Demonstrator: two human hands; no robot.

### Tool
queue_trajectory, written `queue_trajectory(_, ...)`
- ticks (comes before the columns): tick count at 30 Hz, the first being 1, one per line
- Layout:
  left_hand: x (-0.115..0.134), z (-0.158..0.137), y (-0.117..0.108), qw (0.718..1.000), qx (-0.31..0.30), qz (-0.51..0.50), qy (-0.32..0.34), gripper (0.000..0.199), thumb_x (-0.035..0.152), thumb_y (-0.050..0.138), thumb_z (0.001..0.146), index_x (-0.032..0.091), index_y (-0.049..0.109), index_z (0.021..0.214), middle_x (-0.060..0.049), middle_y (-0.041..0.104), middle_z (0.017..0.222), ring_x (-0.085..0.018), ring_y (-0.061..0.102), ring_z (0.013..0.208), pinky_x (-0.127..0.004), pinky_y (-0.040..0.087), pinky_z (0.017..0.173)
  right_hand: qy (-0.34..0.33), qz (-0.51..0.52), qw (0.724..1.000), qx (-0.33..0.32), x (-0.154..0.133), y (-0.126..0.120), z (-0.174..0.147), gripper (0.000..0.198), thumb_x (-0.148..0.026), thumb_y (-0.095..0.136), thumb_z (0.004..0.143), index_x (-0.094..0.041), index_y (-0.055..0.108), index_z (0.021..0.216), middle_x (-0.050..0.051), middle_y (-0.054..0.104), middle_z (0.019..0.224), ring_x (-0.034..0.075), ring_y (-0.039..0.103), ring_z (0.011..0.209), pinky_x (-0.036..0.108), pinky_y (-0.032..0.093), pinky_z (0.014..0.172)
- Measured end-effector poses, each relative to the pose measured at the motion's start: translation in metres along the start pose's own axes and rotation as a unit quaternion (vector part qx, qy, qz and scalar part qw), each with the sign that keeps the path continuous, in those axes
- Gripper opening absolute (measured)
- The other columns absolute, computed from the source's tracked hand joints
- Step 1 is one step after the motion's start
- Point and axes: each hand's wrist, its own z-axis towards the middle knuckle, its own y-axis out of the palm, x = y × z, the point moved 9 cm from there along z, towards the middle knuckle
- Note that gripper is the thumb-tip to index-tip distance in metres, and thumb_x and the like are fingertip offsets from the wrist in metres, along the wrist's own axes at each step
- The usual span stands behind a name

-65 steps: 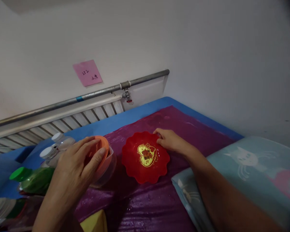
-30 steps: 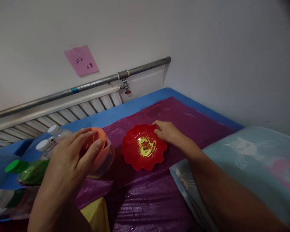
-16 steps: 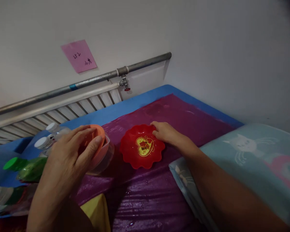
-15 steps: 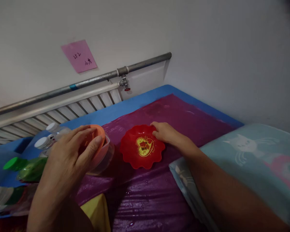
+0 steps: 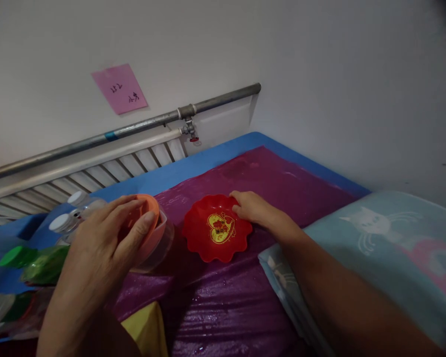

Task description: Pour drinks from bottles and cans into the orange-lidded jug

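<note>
My left hand [image 5: 104, 243] curls its thumb and fingers around the rim of an orange plastic bowl [image 5: 153, 204], which tilts inside a clear plastic container [image 5: 161, 250]. The palm side and part of the bowl are hidden behind the hand. To the right, a red scalloped plate [image 5: 200, 243] with a yellow printed design in its middle lies on the purple plastic sheet [image 5: 245, 302]. My right hand [image 5: 250, 206] pinches the plate's upper right rim between thumb and fingers.
Several bottles lie at the left, one with a green cap [image 5: 18, 257]. A yellow cloth [image 5: 146, 327] is at the front. A folded light-blue blanket [image 5: 360, 258] covers the right side. Behind the blue table edge [image 5: 193, 171] are a radiator [image 5: 126, 166] and a pipe [image 5: 148, 123].
The whole view has shifted slightly. Both hands keep their holds on the orange bowl and the red plate, with no other clear movement.
</note>
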Motion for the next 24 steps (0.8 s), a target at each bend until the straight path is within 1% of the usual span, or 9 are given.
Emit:
queue_trajectory(3,0.002,0.000,-0.001,1.000,0.001,0.001,0.010,0.046,0.062,0.039,0.089,0.028,0.069,0.097,-0.003,0.069,0.113,-0.026,0.061,0.104,-0.039,0.044,0.090,0.010,0.003,0.999,0.035,0.003,-0.006,0.001,0.018,-0.017,0.061,0.079,-0.019,0.068,0.096,0.011,0.072,0.088,0.026,0.067,0.081,0.033,0.046,0.070)
queue_trajectory(8,0.002,0.002,0.001,1.000,-0.007,0.006,0.019,0.052,0.066,0.038,0.087,0.027,0.071,0.097,-0.003,0.071,0.108,-0.027,0.062,0.098,-0.044,0.046,0.089,0.029,-0.001,0.994,0.110,0.006,-0.021,0.003,0.025,-0.022,0.057,0.084,-0.017,0.065,0.107,0.015,0.071,0.100,0.029,0.066,0.092,0.039,0.048,0.080)
queue_trajectory(10,-0.003,0.004,0.004,1.000,-0.009,0.011,0.019,0.051,0.066,0.038,0.087,0.028,0.071,0.098,-0.001,0.071,0.110,-0.027,0.062,0.100,-0.046,0.045,0.092,0.036,0.004,0.990,0.135,0.008,-0.027,0.003,0.027,-0.023,0.057,0.084,-0.017,0.065,0.109,0.014,0.070,0.102,0.028,0.065,0.093,0.039,0.048,0.082)
queue_trajectory(13,-0.015,0.005,0.007,1.000,-0.004,0.012,0.008,0.054,0.068,0.039,0.084,0.027,0.070,0.101,-0.003,0.070,0.115,-0.029,0.061,0.105,-0.050,0.044,0.095,0.053,0.020,0.983,0.176,0.016,-0.037,0.004,0.029,-0.023,0.056,0.084,-0.017,0.064,0.112,0.011,0.071,0.101,0.025,0.066,0.090,0.037,0.050,0.082)
queue_trajectory(16,-0.019,0.006,0.011,1.000,-0.010,0.004,0.011,0.049,0.067,0.038,0.083,0.031,0.068,0.099,-0.002,0.069,0.117,-0.031,0.060,0.109,-0.052,0.043,0.097,0.076,0.041,0.972,0.217,0.030,-0.045,0.005,0.029,-0.021,0.055,0.084,-0.017,0.064,0.111,0.009,0.071,0.101,0.021,0.066,0.087,0.035,0.051,0.082)
queue_trajectory(19,-0.014,0.005,0.010,0.999,-0.013,-0.009,0.029,0.042,0.063,0.036,0.085,0.036,0.067,0.094,0.000,0.070,0.113,-0.030,0.061,0.109,-0.052,0.043,0.097,0.087,0.062,0.964,0.242,0.044,-0.044,0.007,0.026,-0.020,0.055,0.083,-0.020,0.064,0.106,0.007,0.071,0.098,0.020,0.066,0.084,0.034,0.052,0.080)
queue_trajectory(21,-0.012,0.005,0.010,0.999,-0.017,-0.005,0.037,0.042,0.062,0.035,0.086,0.035,0.067,0.094,0.000,0.070,0.112,-0.030,0.061,0.107,-0.052,0.044,0.096,0.089,0.074,0.961,0.251,0.050,-0.040,0.007,0.024,-0.020,0.055,0.081,-0.021,0.065,0.104,0.006,0.071,0.097,0.020,0.066,0.083,0.035,0.053,0.080)
queue_trajectory(24,-0.017,0.005,0.010,0.999,-0.013,0.006,0.036,0.045,0.064,0.035,0.085,0.033,0.067,0.097,-0.004,0.069,0.114,-0.031,0.060,0.110,-0.052,0.042,0.099,0.089,0.083,0.958,0.259,0.053,-0.033,0.004,0.025,-0.020,0.053,0.081,-0.018,0.064,0.103,0.009,0.070,0.098,0.021,0.066,0.085,0.036,0.053,0.081)
